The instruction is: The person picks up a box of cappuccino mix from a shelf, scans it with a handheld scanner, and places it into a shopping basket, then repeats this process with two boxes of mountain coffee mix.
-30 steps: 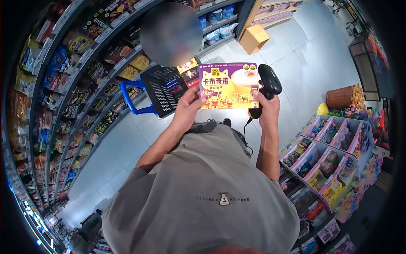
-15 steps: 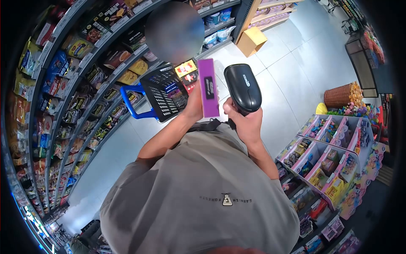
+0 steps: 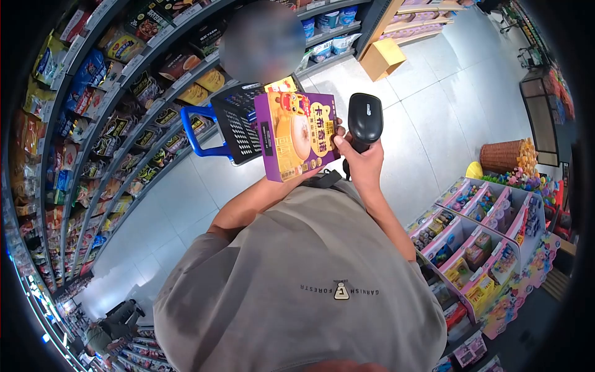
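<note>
A purple and yellow box is held in front of my chest, its broad printed face turned up. My left hand supports it from below and behind, most of the fingers hidden by the box. My right hand is wrapped round the handle of a black handheld scanner, whose head points away from me. The thumb of that hand is close to the box's right edge. Behind the box stands a black basket with a blue handle.
Curved shelves of packaged food line the left. A cardboard display with small goods is at the right, near a wicker basket. A yellow box-shaped stand is on the floor ahead. A person is at the lower left.
The purple box has turned from its narrow side to its broad printed face and shifted slightly left. The scanner has moved a little right, its head tilted differently. The whole view has shifted slightly.
</note>
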Available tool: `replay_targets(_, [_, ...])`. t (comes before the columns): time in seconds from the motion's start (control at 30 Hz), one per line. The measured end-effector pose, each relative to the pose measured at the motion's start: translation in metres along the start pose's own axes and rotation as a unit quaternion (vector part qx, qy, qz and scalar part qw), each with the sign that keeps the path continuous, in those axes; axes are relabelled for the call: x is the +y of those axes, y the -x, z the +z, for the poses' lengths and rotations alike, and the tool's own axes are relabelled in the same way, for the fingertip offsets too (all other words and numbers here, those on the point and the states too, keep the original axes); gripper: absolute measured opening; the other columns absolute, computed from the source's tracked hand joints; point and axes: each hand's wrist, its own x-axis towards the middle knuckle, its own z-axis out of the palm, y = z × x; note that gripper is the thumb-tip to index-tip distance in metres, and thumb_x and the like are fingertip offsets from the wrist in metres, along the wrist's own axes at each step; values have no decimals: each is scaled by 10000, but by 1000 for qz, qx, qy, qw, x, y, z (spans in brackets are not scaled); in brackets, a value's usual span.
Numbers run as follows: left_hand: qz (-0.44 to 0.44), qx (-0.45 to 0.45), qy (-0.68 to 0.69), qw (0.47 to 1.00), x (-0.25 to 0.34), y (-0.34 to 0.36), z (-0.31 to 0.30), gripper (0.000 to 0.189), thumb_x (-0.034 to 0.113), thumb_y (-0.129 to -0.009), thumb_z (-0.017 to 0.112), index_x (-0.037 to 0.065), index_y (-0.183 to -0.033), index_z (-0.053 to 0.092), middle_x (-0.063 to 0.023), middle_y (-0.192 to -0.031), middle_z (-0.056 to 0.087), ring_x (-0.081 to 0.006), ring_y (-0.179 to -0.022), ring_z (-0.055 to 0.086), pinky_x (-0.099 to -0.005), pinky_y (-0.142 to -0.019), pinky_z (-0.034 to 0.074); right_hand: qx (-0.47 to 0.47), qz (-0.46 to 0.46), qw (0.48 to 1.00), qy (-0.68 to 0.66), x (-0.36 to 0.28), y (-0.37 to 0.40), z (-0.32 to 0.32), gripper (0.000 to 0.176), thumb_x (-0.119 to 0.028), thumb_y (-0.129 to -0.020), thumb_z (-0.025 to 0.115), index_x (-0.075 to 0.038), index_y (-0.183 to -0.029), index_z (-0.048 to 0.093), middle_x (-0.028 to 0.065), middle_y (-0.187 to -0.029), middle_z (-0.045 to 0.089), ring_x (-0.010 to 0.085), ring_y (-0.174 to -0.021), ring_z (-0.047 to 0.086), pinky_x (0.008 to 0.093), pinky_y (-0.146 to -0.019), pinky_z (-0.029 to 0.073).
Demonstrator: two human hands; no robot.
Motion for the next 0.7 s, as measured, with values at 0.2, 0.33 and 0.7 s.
replay_targets(0.2, [64,22,6,998,-11,-5,-4,424,377,-944,466,14,-1155,526,-178,-1033,595,-313,-993,590,-440,-915,491,-7,6,1000,8,-1,0,-5,418,6,-776,731,-6,-1136,518,60,-978,634,103,-875,591,248,-753,492])
replay_targets(0.33, [99,-36,2,994,-13,-15,-28,398,363,-940,478,28,-1150,521,-168,-1022,596,-302,-991,583,-422,-919,483,-10,22,1000,-5,-2,1,-4,427,17,-771,728,-5,-1140,515,58,-974,634,99,-867,595,243,-747,488])
replay_targets(0.7, [175,83,-14,981,-12,-25,-20,323,356,-954,459,68,-1086,522,-134,-989,597,-271,-948,600,-390,-828,523,-45,66,997,1,10,-8,-4,388,-108,-814,701,-12,-1171,583,7,-1011,668,37,-769,552,199,-612,424])
